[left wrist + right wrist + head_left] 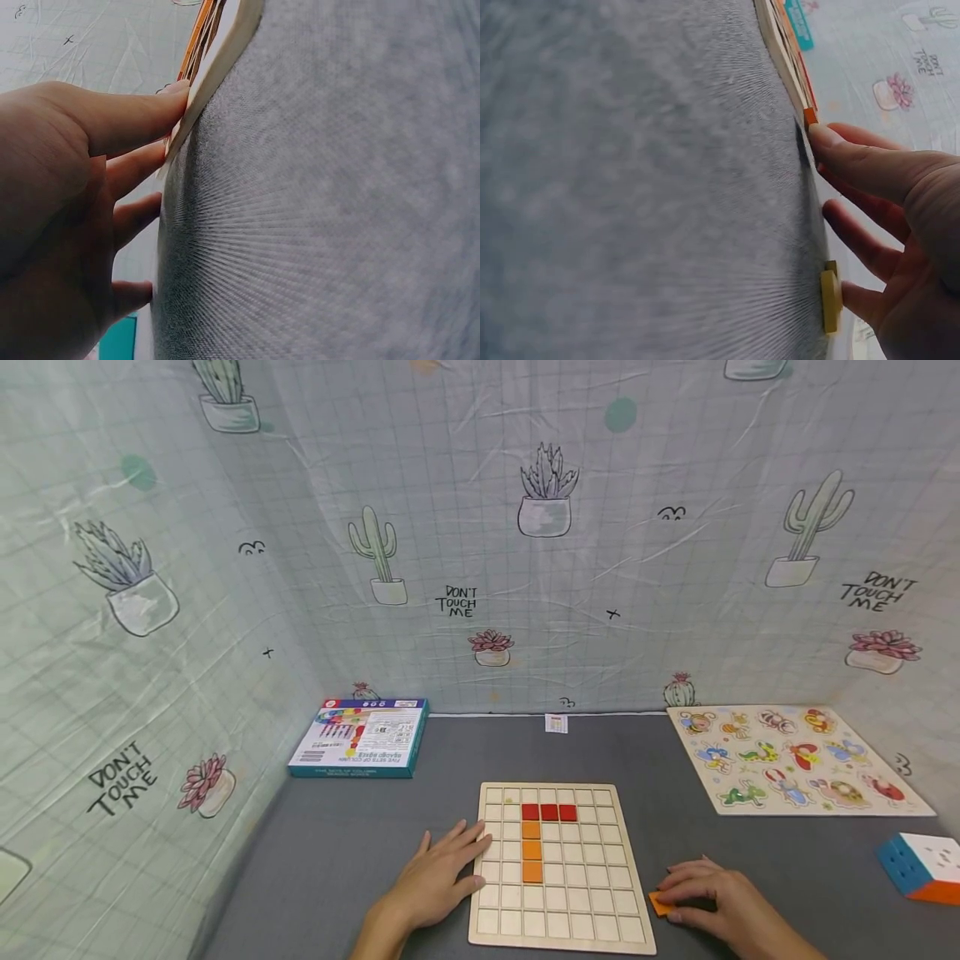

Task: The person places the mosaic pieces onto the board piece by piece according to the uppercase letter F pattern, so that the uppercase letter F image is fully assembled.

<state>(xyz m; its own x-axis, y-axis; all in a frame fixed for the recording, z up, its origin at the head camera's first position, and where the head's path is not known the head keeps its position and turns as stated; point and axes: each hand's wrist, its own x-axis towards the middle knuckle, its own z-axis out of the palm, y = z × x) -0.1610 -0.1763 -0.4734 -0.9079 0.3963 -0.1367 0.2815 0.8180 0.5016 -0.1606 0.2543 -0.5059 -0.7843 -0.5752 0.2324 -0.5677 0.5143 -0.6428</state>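
A wooden grid board (pixel 551 924) lies flat on the table. Three red squares (pixel 550 812) form a row near its top, and three orange squares (pixel 531 849) run down below the leftmost red one. My left hand (pixel 438 870) rests at the board's left edge, fingers spread, with thumb and fingertips touching the rim. Just off the board's lower right side, my right hand (pixel 716 897) pinches a loose orange square tile (pixel 662 906) between thumb and fingers. The right wrist view shows this orange tile (pixel 810 116) at the thumb tip, with a yellow piece (pixel 830 300) near the little finger.
A boxed game (pixel 360 739) lies at the back left. At the back right is an insect puzzle board (pixel 802 760), with a blue, white and orange cube (pixel 926 867) nearer on the right. A small white label (pixel 556 723) lies by the patterned cloth wall (pixel 547 585).
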